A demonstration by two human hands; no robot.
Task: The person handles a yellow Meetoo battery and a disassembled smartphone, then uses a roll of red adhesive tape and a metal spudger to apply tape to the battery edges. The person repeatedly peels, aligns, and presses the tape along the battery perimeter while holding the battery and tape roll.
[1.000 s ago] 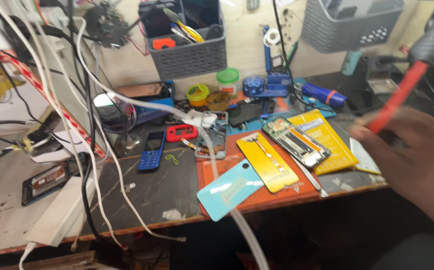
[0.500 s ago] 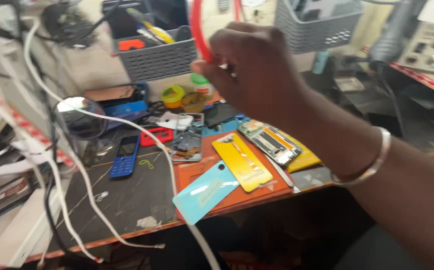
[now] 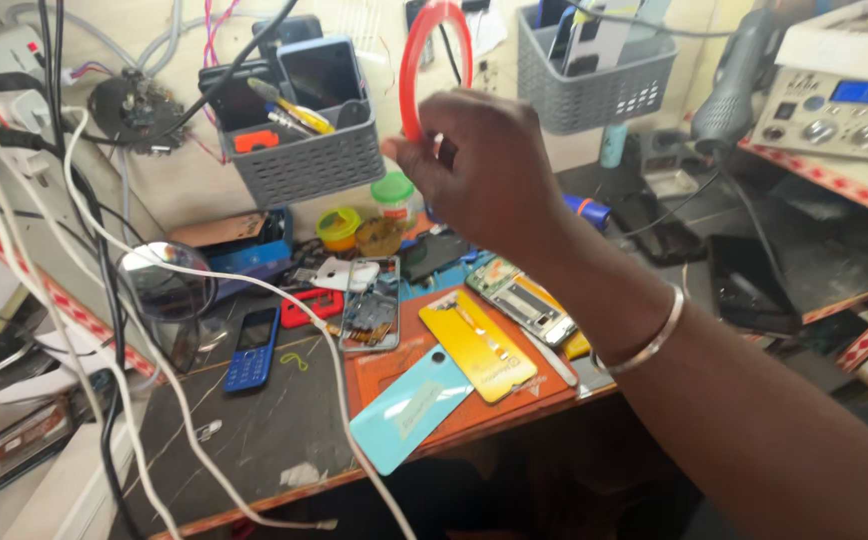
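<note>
Above the cluttered workbench (image 3: 254, 460), right hand (image 3: 479, 165) raised near the back wall, fingers closed on the lower rim of a red ring (image 3: 434, 60), a thin hoop, maybe a tape roll, cannot tell. Ring stands upright above the knuckles, top edge near the upper frame edge, between the two grey wall baskets: left basket (image 3: 304, 165) holding phones and pens, right basket (image 3: 594, 90) holding flat parts. Small gap on either side of the ring to each basket. Silver bangle (image 3: 649, 335) on the wrist; forearm runs down to lower right, covering that corner of the bench. Left hand not in view. Under the hand: orange mat (image 3: 394, 365) with a yellow phone back cover (image 3: 479, 345), a light blue back cover (image 3: 404, 410) overhanging the front edge, an opened phone frame (image 3: 369, 305) and another stripped phone (image 3: 524, 300). Blue keypad phone (image 3: 251, 348) left of the mat on the dark surface, red small device (image 3: 312, 305) beside it. Small jars, yellow (image 3: 339, 228) and green-lidded (image 3: 394, 195), against the wall just below left of the hand. White cables (image 3: 154, 400) loop across the left half of the bench and hang over the front edge; black cables too. Right side: hot-air handle (image 3: 744, 85) and a station with knobs (image 3: 839, 105) on a shelf. Open dark bench area front left, between the cables.
</note>
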